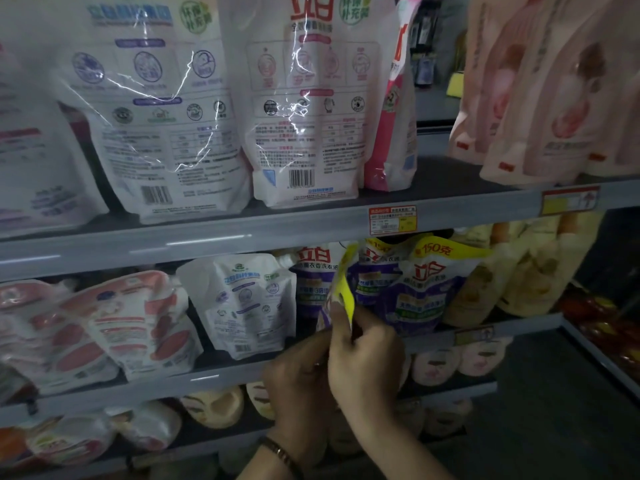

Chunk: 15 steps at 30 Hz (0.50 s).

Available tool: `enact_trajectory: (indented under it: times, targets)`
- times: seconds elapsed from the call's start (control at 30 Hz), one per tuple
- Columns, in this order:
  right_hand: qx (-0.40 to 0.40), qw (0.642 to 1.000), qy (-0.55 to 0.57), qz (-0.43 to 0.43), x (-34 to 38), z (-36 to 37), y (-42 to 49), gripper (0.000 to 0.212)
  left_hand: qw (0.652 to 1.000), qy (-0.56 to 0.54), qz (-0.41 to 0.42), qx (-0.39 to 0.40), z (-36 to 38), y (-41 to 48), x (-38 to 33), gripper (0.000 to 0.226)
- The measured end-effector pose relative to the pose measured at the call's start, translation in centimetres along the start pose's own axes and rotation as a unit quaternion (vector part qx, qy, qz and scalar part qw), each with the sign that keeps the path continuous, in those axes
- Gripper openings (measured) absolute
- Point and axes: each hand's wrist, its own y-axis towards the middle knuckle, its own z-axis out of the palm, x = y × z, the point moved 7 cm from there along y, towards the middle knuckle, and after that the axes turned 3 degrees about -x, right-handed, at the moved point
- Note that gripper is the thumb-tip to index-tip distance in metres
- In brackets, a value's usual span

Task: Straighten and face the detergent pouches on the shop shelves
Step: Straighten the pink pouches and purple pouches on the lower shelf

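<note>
While I watch through the head view, I see the right hand (363, 362) pinching the yellow top edge of a purple and yellow glossy plastic detergent pouch (346, 289), which is turned edge-on just above the grey metal middle shelf rail (207, 377). The left hand (298, 379) lies across that rail, its fingertips hidden behind the right hand, so I cannot tell its grip. Matching purple pouches (426, 289) stand above the rail, facing out

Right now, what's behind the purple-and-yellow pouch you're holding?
Matching purple-and-yellow plastic pouches stand upright on the grey shelf behind the held pouch, pinched by the right hand. They cover whatever lies deeper.
</note>
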Motion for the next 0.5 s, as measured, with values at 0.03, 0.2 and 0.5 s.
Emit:
enact_trajectory:
  times: [0.03,0.2,0.5]
  targets:
    - [-0.012,1.000,-0.001,0.002,-0.1,-0.3,0.0,0.040,1.000,-0.008,0.014,-0.004,0.1,0.0,-0.1,0.019]
    - [-0.041,0.998,0.024,0.030,-2.5,-1.0,0.9,0.045,0.997,-0.032,0.056,0.053,1.1,-1.0,-0.1,0.032]
    - [0.047,0.991,0.123,0.004,-3.4,-1.7,3.7,0.011,0.986,-0.063,-0.144,0.062,1.5,1.9,6.8,0.014]
